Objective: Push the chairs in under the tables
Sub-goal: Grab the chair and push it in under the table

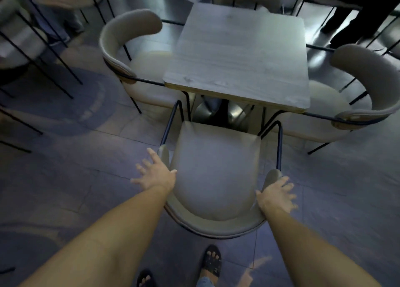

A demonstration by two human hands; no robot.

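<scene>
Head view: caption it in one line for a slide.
Both open hands, left hand and right hand, at the near chair facing the square table.

Open gap between chair (216,167) and table (238,55)

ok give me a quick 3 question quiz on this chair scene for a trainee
1. True or false: the near chair is fully under the table.
2. Which is right? A) both hands open at the chair's back B) one hand on the table C) both hands in fists
3. Fill in: the left chair's seat sits partly under the ____.

Key: 1 false, its seat is clear of the table. 2 A, left hand and right hand spread open. 3 table.
</scene>
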